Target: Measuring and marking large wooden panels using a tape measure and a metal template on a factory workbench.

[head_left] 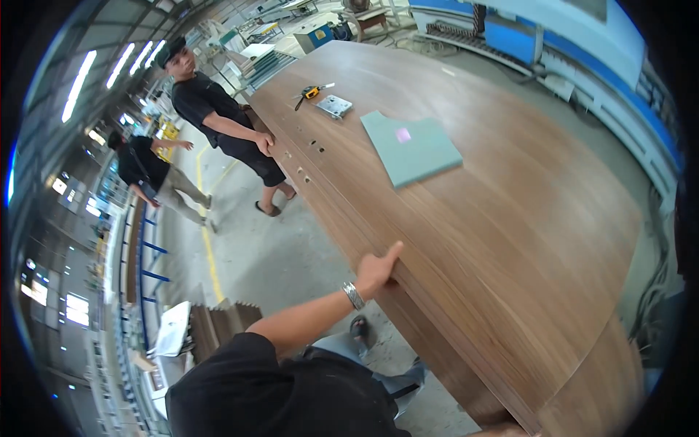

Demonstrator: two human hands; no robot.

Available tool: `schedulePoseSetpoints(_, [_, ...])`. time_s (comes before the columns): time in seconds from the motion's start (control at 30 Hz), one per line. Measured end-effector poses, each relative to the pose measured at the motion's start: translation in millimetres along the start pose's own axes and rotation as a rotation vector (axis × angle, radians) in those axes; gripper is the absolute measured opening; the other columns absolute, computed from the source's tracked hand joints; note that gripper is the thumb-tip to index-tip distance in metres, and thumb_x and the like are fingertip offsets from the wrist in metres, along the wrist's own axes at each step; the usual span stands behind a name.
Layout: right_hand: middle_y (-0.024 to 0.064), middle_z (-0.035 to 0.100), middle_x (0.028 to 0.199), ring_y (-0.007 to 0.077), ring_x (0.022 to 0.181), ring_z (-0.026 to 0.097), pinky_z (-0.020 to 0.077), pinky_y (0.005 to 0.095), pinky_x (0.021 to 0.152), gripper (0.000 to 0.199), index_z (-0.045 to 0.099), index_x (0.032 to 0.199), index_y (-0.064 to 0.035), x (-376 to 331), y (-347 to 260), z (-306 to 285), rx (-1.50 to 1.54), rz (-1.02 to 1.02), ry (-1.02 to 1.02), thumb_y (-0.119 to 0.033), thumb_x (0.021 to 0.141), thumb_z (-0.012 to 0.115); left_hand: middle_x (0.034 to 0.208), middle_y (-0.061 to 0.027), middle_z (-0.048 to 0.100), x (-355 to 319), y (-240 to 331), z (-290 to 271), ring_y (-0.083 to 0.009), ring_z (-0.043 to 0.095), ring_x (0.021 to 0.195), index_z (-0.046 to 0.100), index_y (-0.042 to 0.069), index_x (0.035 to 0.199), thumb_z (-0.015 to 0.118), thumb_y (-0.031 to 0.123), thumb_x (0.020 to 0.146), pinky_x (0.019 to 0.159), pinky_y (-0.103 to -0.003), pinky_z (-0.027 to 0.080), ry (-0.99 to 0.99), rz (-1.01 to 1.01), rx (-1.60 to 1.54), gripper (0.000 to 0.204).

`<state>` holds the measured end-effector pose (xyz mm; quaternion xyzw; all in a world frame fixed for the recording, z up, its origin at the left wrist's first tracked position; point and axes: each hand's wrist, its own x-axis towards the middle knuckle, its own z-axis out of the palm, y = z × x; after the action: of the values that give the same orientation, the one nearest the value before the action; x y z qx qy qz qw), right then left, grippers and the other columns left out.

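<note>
A large brown wood-grain door panel point(510, 218) lies flat before me. My left hand point(378, 271) is closed on its near long edge, thumb on top and the other fingers hidden below. At the bottom border my right hand point(504, 431) is at the same edge near the panel's near corner; only a sliver shows, its fingers hidden. On the panel rest a pale green board point(415, 156) with a curved cutout and a pink label, a silver metal lock case point(335, 106) and a yellow-and-black tape measure point(312, 92). Small cut-outs point(304, 175) line the edge beyond my left hand.
A co-worker point(218, 116) stands at the panel's far left with a hand on its edge. Another person point(156, 171) walks behind. Blue-and-white machinery point(524, 44) runs along the right, with cables on the floor. Stacked brown pieces point(218, 328) stand at my left.
</note>
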<state>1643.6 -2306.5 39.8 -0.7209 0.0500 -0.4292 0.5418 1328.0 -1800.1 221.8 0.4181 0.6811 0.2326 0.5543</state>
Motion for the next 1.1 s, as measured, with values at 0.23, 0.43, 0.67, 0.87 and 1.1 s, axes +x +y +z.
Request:
schedulePoseSetpoints(0.23, [0.0152, 0.069, 0.097, 0.0303, 0.079, 0.065, 0.0533, 0.0457, 0.075, 0.026, 0.068, 0.115, -0.0076, -2.7, -152.9, -59.8, -0.224, 0.067, 0.025, -0.026, 0.098, 0.062, 0.1, -0.0085, 0.069, 41.5, -0.7, -123.2, -0.0214, 0.071, 0.093, 0.063, -0.005, 0.123, 0.067, 0.056, 0.095, 0.08, -0.033, 0.059, -0.558, -0.001, -0.012, 0.067])
schedulePoseSetpoints(0.43, [0.014, 0.067, 0.082, 0.0219, 0.078, 0.066, 0.0536, 0.0288, 0.062, 0.047, 0.053, 0.14, -0.0042, -112.5, -453.7, 28.8, -0.016, 0.306, -0.525, -0.037, 0.111, 0.034, 0.117, -0.0169, 0.072, 145.1, 23.3, -247.3, -0.0217, 0.073, 0.094, 0.06, -0.007, 0.134, 0.069, 0.041, 0.097, 0.076, -0.033, 0.06, -0.459, 0.156, 0.022, 0.062])
schedulePoseSetpoints(0.67, [0.0055, 0.06, 0.066, 0.0143, 0.058, 0.055, 0.0454, 0.0285, 0.06, 0.044, 0.061, 0.123, 0.0061, -262.0, -542.5, 190.7, 0.306, 0.396, -1.023, -0.035, 0.11, 0.051, 0.119, -0.0213, 0.072, 267.2, 110.8, -362.9, -0.0291, 0.073, 0.102, 0.06, 0.003, 0.136, 0.084, 0.023, 0.083, 0.085, -0.039, 0.058, 0.018, 0.715, 0.541, 0.061])
schedulePoseSetpoints(0.87, [0.0095, 0.063, 0.068, 0.0162, 0.063, 0.061, 0.0484, 0.0303, 0.059, 0.032, 0.06, 0.124, 0.0066, -420.5, -603.6, 306.9, 0.651, 0.704, -1.415, -0.021, 0.108, 0.054, 0.149, -0.0203, 0.052, 358.3, 205.2, -415.7, -0.04, 0.052, 0.134, 0.05, 0.004, 0.146, 0.091, 0.012, 0.067, 0.109, -0.044, 0.047, 0.02, 1.053, 1.038, 0.089])
schedulePoseSetpoints(1.1, [0.0122, 0.068, 0.072, 0.0203, 0.065, 0.066, 0.0525, 0.0294, 0.062, 0.032, 0.066, 0.117, 0.0058, -522.5, -638.8, 347.9, 0.243, 0.812, -1.462, -0.023, 0.106, 0.057, 0.159, -0.017, 0.041, 463.0, 254.0, -428.8, -0.0385, 0.036, 0.148, 0.046, 0.007, 0.149, 0.094, 0.009, 0.051, 0.12, -0.051, 0.034, -0.241, 1.061, 1.305, 0.109])
